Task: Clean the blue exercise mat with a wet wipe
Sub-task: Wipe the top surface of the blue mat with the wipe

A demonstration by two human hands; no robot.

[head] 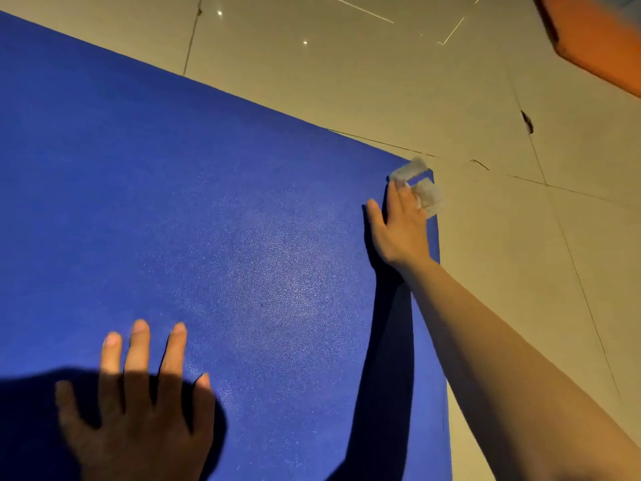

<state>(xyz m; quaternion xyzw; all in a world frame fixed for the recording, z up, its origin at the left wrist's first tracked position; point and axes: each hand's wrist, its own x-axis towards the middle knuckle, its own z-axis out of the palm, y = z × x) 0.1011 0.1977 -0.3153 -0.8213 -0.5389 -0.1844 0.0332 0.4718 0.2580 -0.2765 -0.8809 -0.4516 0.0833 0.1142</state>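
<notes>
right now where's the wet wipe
In the head view, the wet wipe is under the right hand's fingertips at the blue mat's far right corner, beside the floor.

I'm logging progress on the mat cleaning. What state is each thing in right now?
Mat: unrolled, lying flat on the floor.
Wipe: crumpled, at the mat's far right corner, under the right hand's fingers.
Right hand: arm stretched out, fingers on the wipe.
Left hand: fingers spread, flat on the mat, partly in shadow.
Floor: tiled, with dark marks near the mat's corner.
</notes>
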